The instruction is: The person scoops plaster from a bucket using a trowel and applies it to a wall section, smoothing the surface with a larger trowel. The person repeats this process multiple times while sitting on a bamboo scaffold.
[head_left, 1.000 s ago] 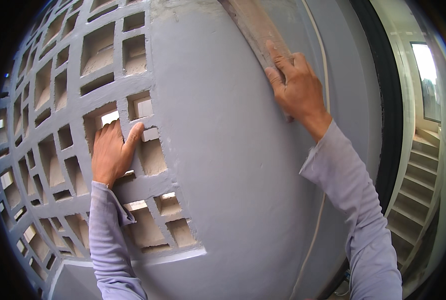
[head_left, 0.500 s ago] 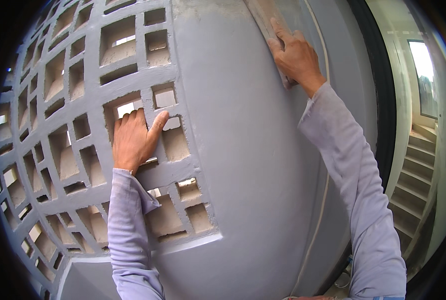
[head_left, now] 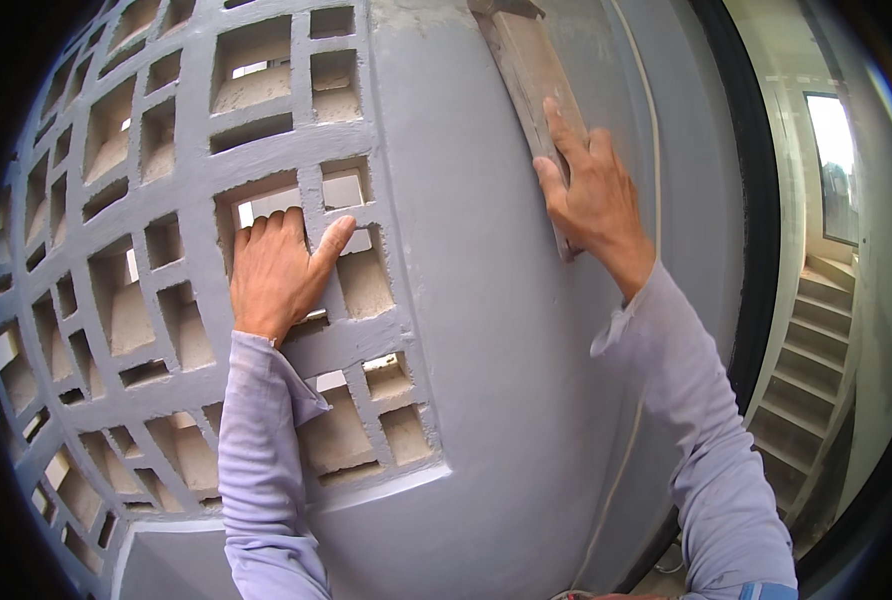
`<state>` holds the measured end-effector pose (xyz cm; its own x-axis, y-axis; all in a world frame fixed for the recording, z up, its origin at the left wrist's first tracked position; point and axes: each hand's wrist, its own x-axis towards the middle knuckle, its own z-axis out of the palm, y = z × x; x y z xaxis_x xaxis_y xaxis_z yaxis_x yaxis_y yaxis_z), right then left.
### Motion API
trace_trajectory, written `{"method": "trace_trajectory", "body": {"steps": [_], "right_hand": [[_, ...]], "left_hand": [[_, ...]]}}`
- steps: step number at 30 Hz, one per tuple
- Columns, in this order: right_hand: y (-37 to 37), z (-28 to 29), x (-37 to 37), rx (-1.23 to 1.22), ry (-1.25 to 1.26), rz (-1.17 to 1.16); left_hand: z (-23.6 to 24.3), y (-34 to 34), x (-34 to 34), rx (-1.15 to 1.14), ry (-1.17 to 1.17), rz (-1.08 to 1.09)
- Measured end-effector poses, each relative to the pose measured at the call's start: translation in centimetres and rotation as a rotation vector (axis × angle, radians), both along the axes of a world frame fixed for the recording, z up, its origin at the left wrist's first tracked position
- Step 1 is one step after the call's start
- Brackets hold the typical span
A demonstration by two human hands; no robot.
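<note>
My right hand (head_left: pixel 598 205) grips a long, narrow, dusty sanding board (head_left: pixel 534 75), its index finger stretched along the back. The board lies slanted against the upper part of a smooth grey wall (head_left: pixel 486 340), and a ragged edge shows at its top end. To the left, my left hand (head_left: pixel 281 272) hooks its fingers into a square opening of a grey lattice wall (head_left: pixel 256 165). Its thumb rests on the bar beside a smaller opening, and the fingertips are hidden inside.
A thin pale cord (head_left: pixel 654 150) runs down the wall to the right of the board. Beyond it stands a dark vertical frame (head_left: pixel 766 200). Further right, a staircase (head_left: pixel 801 370) and a bright window (head_left: pixel 834 165) show. A pale ledge (head_left: pixel 381 488) edges the lattice below.
My right hand has slid down the wall with the sanding board, whose top end now shows. My left hand keeps its place on the lattice. The view has shifted slightly.
</note>
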<state>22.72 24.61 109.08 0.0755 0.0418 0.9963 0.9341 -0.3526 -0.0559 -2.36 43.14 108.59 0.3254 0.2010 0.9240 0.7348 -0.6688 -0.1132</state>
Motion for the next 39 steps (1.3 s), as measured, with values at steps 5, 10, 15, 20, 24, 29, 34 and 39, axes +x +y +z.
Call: {"method": "trace_trajectory", "body": {"steps": [5, 10, 15, 20, 24, 29, 34, 39], "right_hand": [[-1.3, 6.4, 0.7, 0.04, 0.037, -0.011], [0.8, 1.9, -0.4, 0.039, -0.026, -0.046], [-0.5, 6.2, -0.8, 0.07, 0.017, -0.055], [1.2, 1.2, -2.0, 0.017, 0.013, 0.01], [0.5, 3.5, -2.1, 0.019, 0.048, -0.017], [-0.1, 6.1, -2.5, 0.034, 0.051, -0.076], [0.3, 2.1, -3.7, -0.031, 0.07, -0.118], [-0.6, 7.0, -2.6, 0.021, 0.085, -0.059]], "left_hand": [[0.2, -0.6, 0.5, -0.025, 0.014, -0.045], [0.1, -0.1, -0.2, 0.016, 0.014, -0.032], [0.1, 0.5, 0.6, 0.084, -0.051, -0.085], [-0.3, 0.5, -0.3, 0.011, -0.004, -0.038], [0.1, 0.1, 0.1, -0.003, -0.012, -0.037], [0.1, 0.0, 0.2, 0.029, -0.017, -0.071], [-0.1, 0.2, -0.1, 0.032, -0.029, -0.048], [0.0, 0.2, 0.7, 0.076, -0.063, -0.097]]}}
